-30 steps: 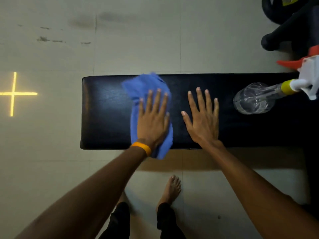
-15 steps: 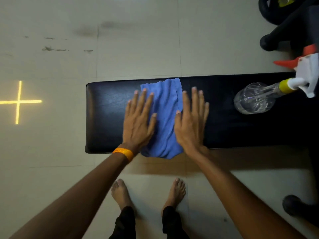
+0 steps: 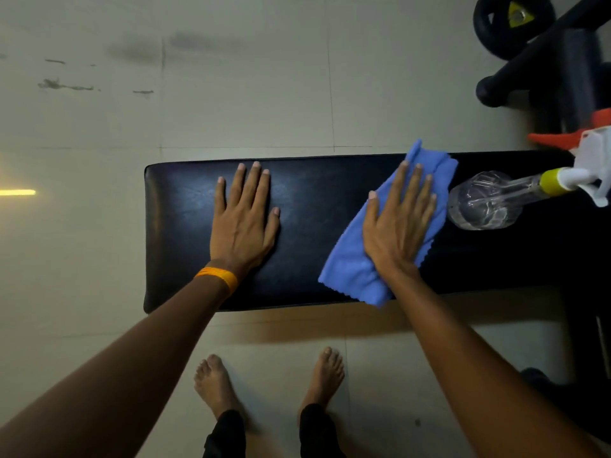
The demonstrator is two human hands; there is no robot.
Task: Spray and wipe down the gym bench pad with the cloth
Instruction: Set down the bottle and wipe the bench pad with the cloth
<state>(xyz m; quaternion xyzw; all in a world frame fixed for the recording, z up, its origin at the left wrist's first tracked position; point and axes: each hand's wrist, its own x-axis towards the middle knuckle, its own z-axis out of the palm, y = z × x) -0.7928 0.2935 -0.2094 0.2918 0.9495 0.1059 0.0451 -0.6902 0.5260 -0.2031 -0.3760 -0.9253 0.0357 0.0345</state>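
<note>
The black bench pad [image 3: 314, 193] lies lengthwise across the middle of the head view. My left hand [image 3: 243, 219], with an orange wristband, rests flat on the pad's left part, fingers apart and holding nothing. My right hand [image 3: 398, 223] presses flat on the blue cloth [image 3: 350, 269], which is spread on the pad right of centre and hangs slightly over the near edge. A clear spray bottle [image 3: 486, 201] with a yellow collar and a white and red trigger head lies on its side on the pad, just right of the cloth.
My bare feet [image 3: 271, 381] stand on the tiled floor just in front of the bench. Black gym equipment with a weight plate [image 3: 512, 24] fills the upper right corner. A yellow floor marking [image 3: 18, 192] is at the left edge.
The cloth passed from under my left hand to under my right hand and slid right along the pad toward the bottle. My left hand now lies flat on the bare pad.
</note>
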